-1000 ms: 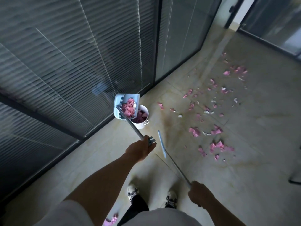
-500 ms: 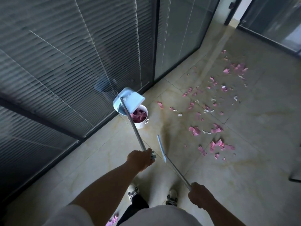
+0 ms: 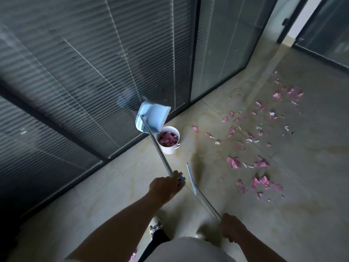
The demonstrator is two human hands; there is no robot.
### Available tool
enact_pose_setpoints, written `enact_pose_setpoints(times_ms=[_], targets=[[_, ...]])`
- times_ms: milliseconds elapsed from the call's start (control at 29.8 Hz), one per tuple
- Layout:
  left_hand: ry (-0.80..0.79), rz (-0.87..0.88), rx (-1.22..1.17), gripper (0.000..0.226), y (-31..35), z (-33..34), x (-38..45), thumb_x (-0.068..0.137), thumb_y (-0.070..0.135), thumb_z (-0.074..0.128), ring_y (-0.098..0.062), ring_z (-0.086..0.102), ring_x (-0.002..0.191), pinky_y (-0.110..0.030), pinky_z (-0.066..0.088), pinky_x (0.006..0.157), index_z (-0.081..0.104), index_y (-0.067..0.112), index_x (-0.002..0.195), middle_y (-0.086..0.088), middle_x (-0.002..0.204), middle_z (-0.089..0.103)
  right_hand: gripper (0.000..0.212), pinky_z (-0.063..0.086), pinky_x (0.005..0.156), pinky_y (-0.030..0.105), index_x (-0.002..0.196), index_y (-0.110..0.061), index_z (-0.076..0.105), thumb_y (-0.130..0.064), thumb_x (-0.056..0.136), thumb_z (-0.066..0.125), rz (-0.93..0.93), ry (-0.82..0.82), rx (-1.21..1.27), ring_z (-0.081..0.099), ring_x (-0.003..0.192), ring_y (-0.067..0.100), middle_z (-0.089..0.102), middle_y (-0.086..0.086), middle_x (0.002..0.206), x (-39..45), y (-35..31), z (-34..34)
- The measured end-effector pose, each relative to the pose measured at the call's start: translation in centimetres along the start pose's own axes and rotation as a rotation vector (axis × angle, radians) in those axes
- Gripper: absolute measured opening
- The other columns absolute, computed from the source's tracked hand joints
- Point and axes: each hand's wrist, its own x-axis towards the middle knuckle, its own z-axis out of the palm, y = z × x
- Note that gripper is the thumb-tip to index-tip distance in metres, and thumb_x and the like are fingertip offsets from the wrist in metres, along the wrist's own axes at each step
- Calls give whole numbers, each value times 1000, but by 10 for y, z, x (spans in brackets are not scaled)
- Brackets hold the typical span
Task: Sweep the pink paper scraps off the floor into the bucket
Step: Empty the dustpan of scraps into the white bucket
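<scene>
A small white bucket (image 3: pixel 171 148) stands on the tiled floor by the glass wall, with pink paper scraps inside. A light blue dustpan (image 3: pixel 153 117) hangs tipped over just above and left of the bucket, its underside facing me. My left hand (image 3: pixel 165 187) grips the dustpan's long metal handle. My right hand (image 3: pixel 231 228) holds the handle of a broom, whose thin blue head (image 3: pixel 190 178) is edge-on to me near the floor, right of my left hand. Several pink paper scraps (image 3: pixel 258 164) lie scattered over the floor to the right.
A glass wall with grey blinds (image 3: pixel 85 82) runs along the left. More glass panels and a dark door frame (image 3: pixel 287 19) close the far right corner. My feet in white shoes (image 3: pixel 155 226) are below. A pink scrap (image 3: pixel 133 255) lies near my left leg.
The dustpan has tipped over above the bucket; the scraps it held one second ago are now in the bucket. Both hands have kept their grips.
</scene>
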Motion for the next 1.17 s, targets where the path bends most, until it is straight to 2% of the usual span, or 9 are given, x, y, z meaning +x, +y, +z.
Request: enact_pose_setpoints(times_ms=[134,235,436,536,671,838,939,1039,1174], targets=[[29,-168,-83,57,10,1,-27,95,60,32,-33,69,88,-38,56,75,31,19,134,-8,106,71,19,46,72,27,106,-7,53,-18,94,43,-50,-13,15,63,95,23,57,5,91,16,10,-6],[33,-295,-192,51,21,14,-53,95,55,37,-34,69,92,-41,56,78,30,21,132,-8,110,70,9,48,79,30,91,-10,45,-18,94,44,-116,-43,-26,62,104,28,59,15,109,18,23,-2],[99,-615,-423,36,37,38,-114,92,34,44,-41,65,91,-41,55,76,33,18,123,-18,108,67,16,45,66,26,95,-9,47,-23,88,47,-182,-37,-87,67,94,30,61,14,97,11,45,7],[138,-766,-518,36,38,53,-149,92,29,45,-43,64,93,-42,53,75,36,16,124,-21,110,66,34,46,64,24,107,-5,60,-29,86,48,-212,-33,-176,68,97,29,67,18,111,5,31,12],[185,-995,-655,39,33,83,-210,90,28,46,-40,65,89,-39,52,71,37,18,126,-20,110,66,40,47,77,25,122,-3,57,-22,89,46,-250,-19,-352,61,112,30,61,17,126,-6,-2,32],[311,-1254,-865,41,29,117,-287,87,27,49,-39,63,93,-37,49,71,40,19,126,-19,112,63,37,48,61,22,120,-7,56,-21,89,44,-325,-23,-595,68,83,26,67,13,113,-19,-51,67],[364,-1384,-960,41,25,144,-341,88,27,50,-39,63,92,-38,52,72,39,19,127,-20,112,63,36,52,54,25,119,-5,55,-15,87,43,-354,-26,-701,67,63,23,66,10,83,-33,-87,98],[405,-1506,-1067,42,29,171,-396,89,24,50,-38,64,89,-37,53,71,39,19,129,-19,110,65,33,41,42,20,113,2,59,-7,84,45,-378,-76,-747,65,63,26,58,10,71,-26,-119,143],[586,-1670,-1265,46,38,206,-461,91,20,49,-22,65,83,-33,56,61,36,23,135,-11,115,66,23,42,56,22,68,-8,46,-2,89,39,-433,-122,-931,65,90,24,50,4,68,-48,-167,212]])
